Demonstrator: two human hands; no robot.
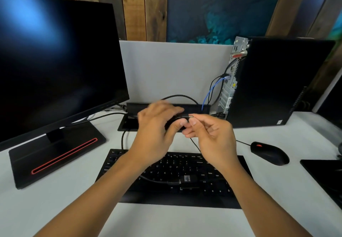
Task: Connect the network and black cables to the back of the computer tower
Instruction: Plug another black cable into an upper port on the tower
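Observation:
The black computer tower (273, 81) stands at the right with its metal back panel (231, 81) turned toward the middle. A blue network cable (212, 88) sits plugged into that panel, and a black cable (215, 83) loops beside it. Above the keyboard, my left hand (157, 124) grips a black cable's plug (182, 116). My right hand (209, 133) pinches the metal tip of the same plug with thumb and forefinger. A thin black cable (195, 145) hangs below my right hand. Another black cable with a wide connector (187, 179) lies across the keyboard.
A large dark monitor (55, 66) on a black stand with a red stripe fills the left. The black keyboard (212, 186) lies in front, a black mouse (269, 152) to its right. An open cable box (129, 122) is set in the white desk.

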